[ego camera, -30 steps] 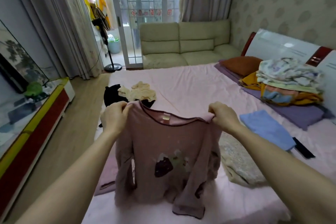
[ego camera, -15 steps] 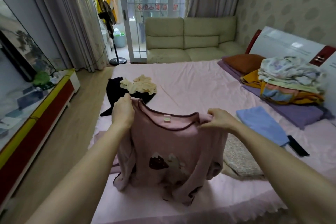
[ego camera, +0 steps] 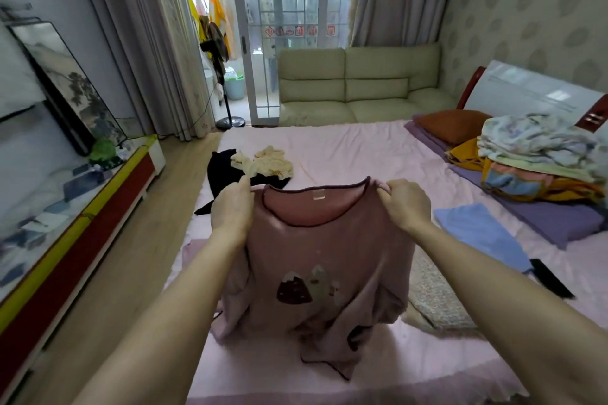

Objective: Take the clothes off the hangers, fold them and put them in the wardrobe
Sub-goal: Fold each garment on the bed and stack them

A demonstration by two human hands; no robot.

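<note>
Pink top held up by its shoulders above the bed

The left hand [ego camera: 232,210] and the right hand [ego camera: 406,204] each pinch one shoulder of the top [ego camera: 325,260], one at each side of the neckline. The top hangs down from the two grips toward the person, its long axis from collar to hem, and its hem and sleeves lie crumpled on the bed [ego camera: 345,148]. Both hands are equally near, so I think laying it flat needs them together.
</note>
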